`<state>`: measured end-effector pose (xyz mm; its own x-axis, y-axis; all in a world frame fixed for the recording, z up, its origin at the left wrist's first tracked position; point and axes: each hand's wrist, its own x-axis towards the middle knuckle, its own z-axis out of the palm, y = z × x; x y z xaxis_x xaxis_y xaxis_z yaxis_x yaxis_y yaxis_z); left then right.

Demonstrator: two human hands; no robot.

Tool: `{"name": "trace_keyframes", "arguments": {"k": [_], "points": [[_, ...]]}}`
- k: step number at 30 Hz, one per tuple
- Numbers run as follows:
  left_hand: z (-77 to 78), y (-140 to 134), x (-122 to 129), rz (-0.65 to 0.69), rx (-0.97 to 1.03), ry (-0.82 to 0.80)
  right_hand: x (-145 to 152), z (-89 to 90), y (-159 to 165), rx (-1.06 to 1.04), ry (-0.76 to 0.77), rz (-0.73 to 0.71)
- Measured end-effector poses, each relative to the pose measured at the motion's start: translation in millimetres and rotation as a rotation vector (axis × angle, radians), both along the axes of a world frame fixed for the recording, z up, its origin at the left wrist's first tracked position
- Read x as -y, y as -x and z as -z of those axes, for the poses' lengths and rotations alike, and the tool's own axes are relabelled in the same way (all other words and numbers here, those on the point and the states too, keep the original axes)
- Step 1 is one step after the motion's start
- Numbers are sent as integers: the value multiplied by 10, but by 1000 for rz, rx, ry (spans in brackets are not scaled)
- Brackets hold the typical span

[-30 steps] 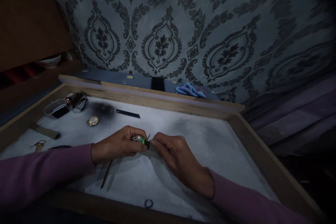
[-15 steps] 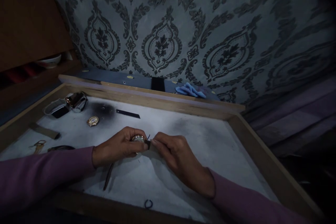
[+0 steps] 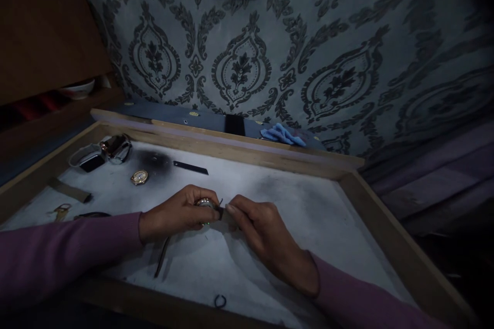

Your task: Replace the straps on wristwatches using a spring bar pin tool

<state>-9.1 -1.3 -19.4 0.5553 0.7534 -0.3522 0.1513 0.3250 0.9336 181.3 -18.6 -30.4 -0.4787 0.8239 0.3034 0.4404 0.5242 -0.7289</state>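
My left hand (image 3: 185, 212) is closed round a watch (image 3: 206, 204) with a shiny round case, its face turned up and partly covered by my thumb. A short dark piece of watch strap (image 3: 222, 212) reaches from the case to my right hand (image 3: 257, 223), whose thumb and fingers pinch its end. A thin dark sliver stands up just above that joint; what it is I cannot make out. Below my left wrist hangs a narrow brown strap (image 3: 162, 257), its upper end hidden by the hand. Both hands are over the white work surface (image 3: 309, 216).
A wooden rim (image 3: 250, 145) surrounds the surface. To the left are a gold watch case (image 3: 139, 177), a black blade (image 3: 190, 167), a clear dish (image 3: 77, 157), several watches (image 3: 118, 150), an olive strip (image 3: 69, 190) and keys (image 3: 60, 211). A dark ring (image 3: 219, 301) lies near the front; a blue cloth (image 3: 283, 134) lies behind.
The whole view has shifted slightly, so things appear a little further right. Both hands keep their hold on the watch and strap, with only slight finger movement.
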Motion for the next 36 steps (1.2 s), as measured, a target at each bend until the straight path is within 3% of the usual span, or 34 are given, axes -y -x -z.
{"name": "trace_keyframes", "arguments": {"k": [9,36], "points": [[17,-6,-10,-7,22,8,-10,23,-12,-22,-52,-2],[0,-6,-7,21,22,-8,-31,34,22,-124,84,25]]}}
